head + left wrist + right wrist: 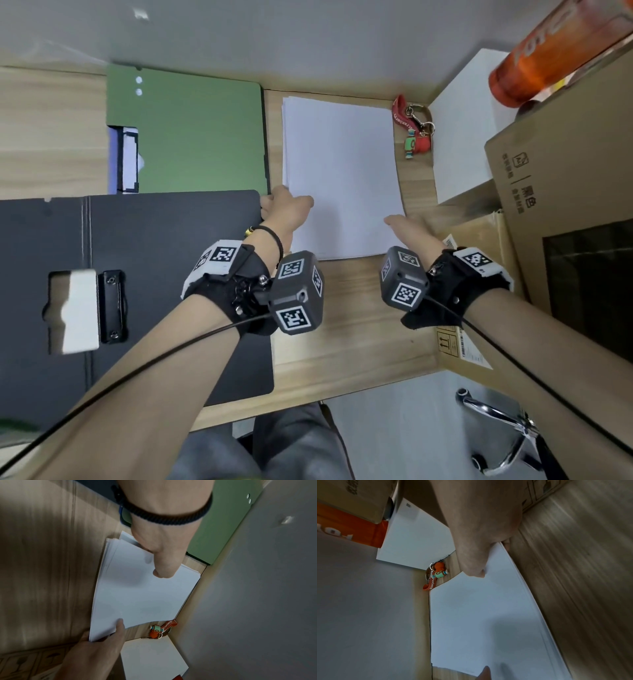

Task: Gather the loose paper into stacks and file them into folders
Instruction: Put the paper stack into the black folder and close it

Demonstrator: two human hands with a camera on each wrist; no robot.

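Observation:
A stack of white paper point(342, 171) lies lengthwise on the wooden desk point(359, 325), right of the folders. My left hand point(286, 205) pinches its left edge, thumb point(163, 566) on top and the other fingers under the sheets. My right hand point(406, 228) pinches the near right corner, thumb point(474, 568) on top and fingers beneath. The stack's edges look slightly fanned in the left wrist view. A shut green folder point(191, 130) lies at the back left. An open black folder point(164, 267) with a metal clip point(111, 306) lies in front of it.
A red keychain with a small figure point(416, 133) lies just right of the stack. Beyond it are a white box point(459, 137), cardboard boxes point(565, 171) and an orange bottle point(548, 51). A chair base point(507, 431) stands below the desk edge.

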